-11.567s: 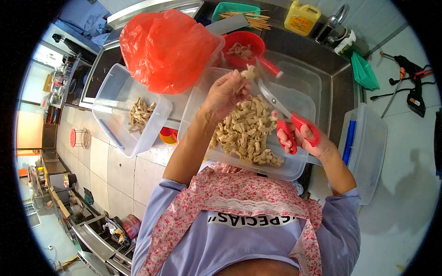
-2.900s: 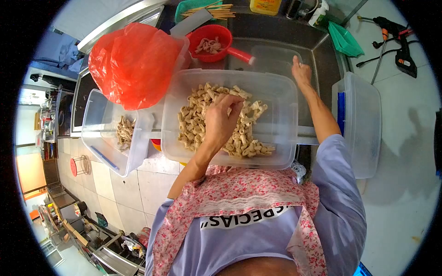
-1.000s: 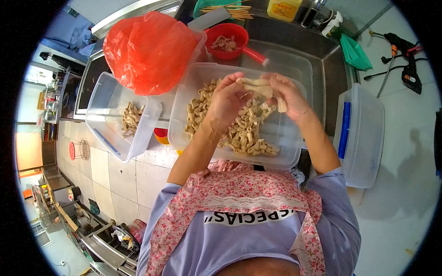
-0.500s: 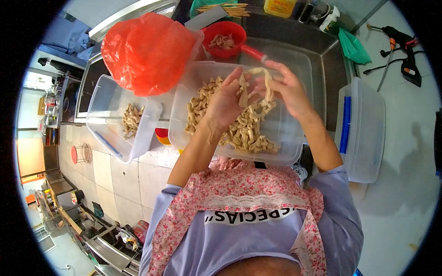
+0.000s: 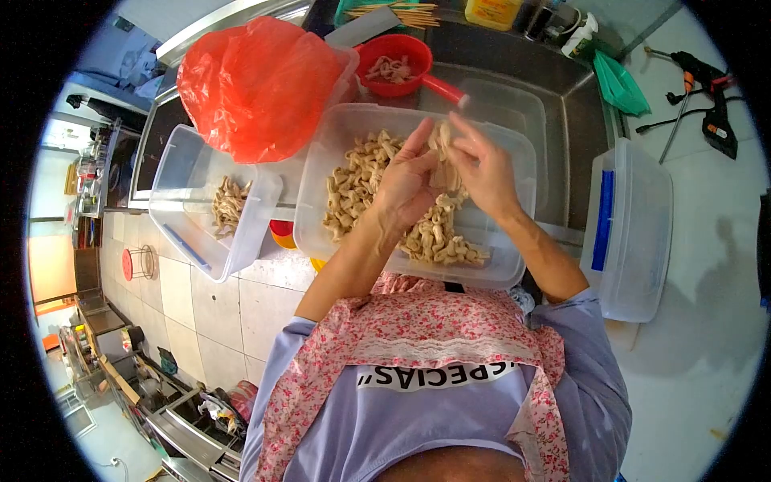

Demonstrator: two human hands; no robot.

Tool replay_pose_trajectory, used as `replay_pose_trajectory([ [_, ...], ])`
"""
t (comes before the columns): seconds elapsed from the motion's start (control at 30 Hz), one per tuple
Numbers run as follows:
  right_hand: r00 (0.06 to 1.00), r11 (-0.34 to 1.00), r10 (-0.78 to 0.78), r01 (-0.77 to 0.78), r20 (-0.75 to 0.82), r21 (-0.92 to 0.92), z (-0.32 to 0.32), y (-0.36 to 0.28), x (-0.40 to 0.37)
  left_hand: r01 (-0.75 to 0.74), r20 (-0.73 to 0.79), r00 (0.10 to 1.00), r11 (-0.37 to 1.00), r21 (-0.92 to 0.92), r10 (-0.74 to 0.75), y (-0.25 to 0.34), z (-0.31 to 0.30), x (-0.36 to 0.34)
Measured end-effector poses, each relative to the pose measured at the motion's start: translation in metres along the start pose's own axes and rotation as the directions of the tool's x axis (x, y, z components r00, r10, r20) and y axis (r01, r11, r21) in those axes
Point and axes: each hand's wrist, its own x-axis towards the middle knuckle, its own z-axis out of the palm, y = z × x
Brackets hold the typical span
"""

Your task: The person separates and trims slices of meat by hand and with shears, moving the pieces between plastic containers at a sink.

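Over a clear plastic tub (image 5: pixel 514 233) my two hands work close together. A soft, pale beige strip (image 5: pixel 442 145), perhaps intestine, is bunched between them. My left hand (image 5: pixel 405 183) grips it, thumb pointing up. My right hand (image 5: pixel 488 173) pinches the same strip from the other side, fingers bent; part of the strip is hidden behind the fingers. Below the hands lies a pile of knotted beige pieces (image 5: pixel 357 181), spread over the left and near parts of the tub.
A smaller clear bin (image 5: pixel 181 185) at left holds loose strips (image 5: pixel 230 201). An inflated red plastic bag (image 5: pixel 253 92) and a red strainer (image 5: pixel 414 48) with pale pieces stand behind. A lidded clear box (image 5: pixel 638 241) is at right; skewers (image 5: pixel 393 14) lie at the back.
The strip hung in a wide loop over my right fingers; now it is gathered short between both hands. My right hand has come left and down, closer to my left hand.
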Motion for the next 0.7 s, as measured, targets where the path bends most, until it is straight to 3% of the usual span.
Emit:
replay_pose_trajectory([
  [0.17,0.996,0.993,-0.085,0.083,-0.015,-0.083,-0.002,0.002,0.003,-0.035,-0.034,0.999,0.995,0.093,0.038,-0.001,0.009,-0.005],
  [0.27,1.0,1.0,0.006,-0.006,0.013,-0.008,-0.022,0.014,0.011,-0.054,-0.035,0.997,0.979,0.195,0.062,0.0,0.001,-0.004],
  [0.33,0.992,0.998,0.021,-0.014,-0.125,0.053,-0.051,0.041,0.029,-0.045,-0.046,0.997,0.974,0.221,0.057,0.005,-0.005,-0.005],
  [0.4,0.954,0.997,-0.009,-0.014,-0.3,-0.072,-0.09,0.093,0.053,0.01,-0.146,0.989,0.969,0.249,0.027,0.009,-0.001,-0.003],
  [0.47,0.92,0.966,0.233,-0.255,-0.317,-0.031,-0.117,0.153,0.064,0.06,-0.2,0.98,0.98,0.188,-0.021,0.013,0.002,-0.006],
  [0.53,0.834,0.832,0.524,-0.545,-0.175,-0.105,-0.126,0.269,0.062,0.061,-0.155,0.987,0.981,0.186,-0.032,0.011,-0.027,-0.006],
  [0.6,0.662,0.618,0.749,-0.708,-0.018,-0.341,-0.113,0.321,0.044,0.061,-0.193,0.981,0.976,0.209,-0.019,0.012,-0.031,-0.011],
  [0.67,0.707,0.678,0.701,-0.624,0.089,-0.388,-0.089,0.344,0.016,0.075,-0.308,0.951,0.964,0.254,0.007,0.015,-0.026,-0.017],
  [0.7,0.713,0.693,0.687,-0.585,0.14,-0.422,-0.076,0.352,0.006,0.09,-0.278,0.96,0.971,0.22,-0.027,0.015,-0.031,-0.019],
])
